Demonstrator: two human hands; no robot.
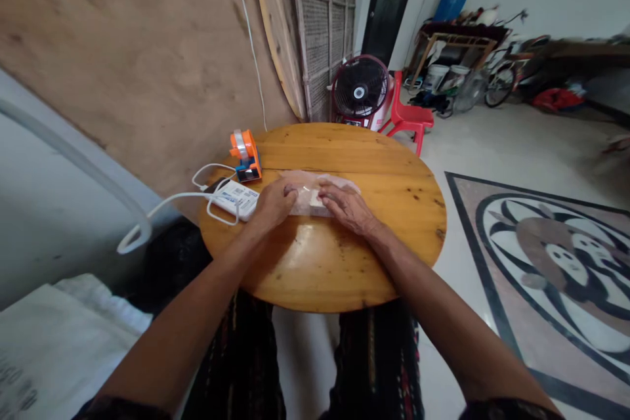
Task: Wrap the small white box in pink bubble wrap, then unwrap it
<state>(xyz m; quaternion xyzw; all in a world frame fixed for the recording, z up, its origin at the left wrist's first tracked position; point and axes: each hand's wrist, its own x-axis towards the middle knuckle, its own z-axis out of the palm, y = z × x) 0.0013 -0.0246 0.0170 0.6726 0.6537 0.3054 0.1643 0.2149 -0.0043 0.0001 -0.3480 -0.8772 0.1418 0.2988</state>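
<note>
Across the middle of the round wooden table (310, 269) lies a pale package (304, 205) in thin, see-through wrapping, and both hands are right on it! The left hand (274, 202) is at its left end, thumb over the top, fingers bent; whether it's truly gripping, I can't tell. Over at the right end, the right hand (347, 205) lays its fingers on the wrapping, thumb out of sight, so no calling that hold either. Toward the table's left edge sits a white device (249, 197) with cables, and just beyond it an orange-and-blue tape dispenser (252, 159). Past the table's far edge: a fan (361, 85) and, beside it, a red chair (412, 115).
</note>
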